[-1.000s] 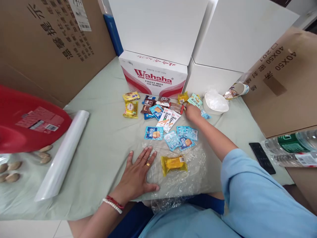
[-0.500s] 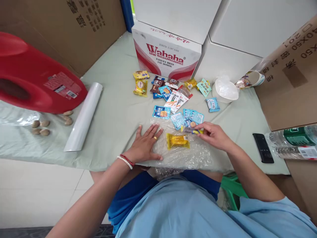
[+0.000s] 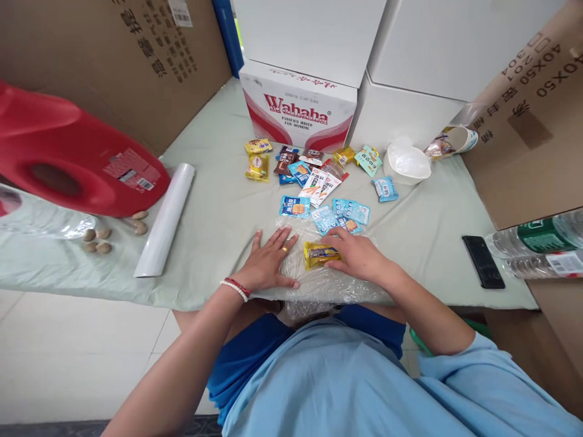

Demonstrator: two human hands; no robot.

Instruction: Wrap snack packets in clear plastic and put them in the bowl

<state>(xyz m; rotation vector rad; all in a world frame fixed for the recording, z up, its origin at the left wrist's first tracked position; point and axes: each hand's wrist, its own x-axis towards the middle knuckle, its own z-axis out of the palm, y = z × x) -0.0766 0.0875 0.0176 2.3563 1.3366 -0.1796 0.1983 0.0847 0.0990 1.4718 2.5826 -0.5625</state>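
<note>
My left hand point(image 3: 268, 261) lies flat with fingers spread, its fingertips on the edge of a sheet of clear plastic film point(image 3: 314, 280). A yellow-wrapped snack point(image 3: 311, 258) rests on the film to the right of that hand. On top of it is a narrow dark snack packet point(image 3: 324, 250), pinched at its right end by my right hand point(image 3: 355, 252). Just beyond lie several light-blue snack packets point(image 3: 324, 220), and a blue packet point(image 3: 294, 207) is to their left. Farther back, white snack packets point(image 3: 319, 184) overlap brown and blue ones.
A white roll point(image 3: 166, 221) and a red jug point(image 3: 91, 158) stand left, with several walnut-like brown balls point(image 3: 104, 248) nearby. A Wahaha carton point(image 3: 298, 112) is behind the snacks. To the right are a white bowl point(image 3: 407, 164), a black phone point(image 3: 483, 261) and plastic bottles point(image 3: 537, 238).
My right hand has moved left and toward me, bringing the dark packet down onto the yellow-wrapped snack. My left hand stays on the film. The view has shifted slightly.
</note>
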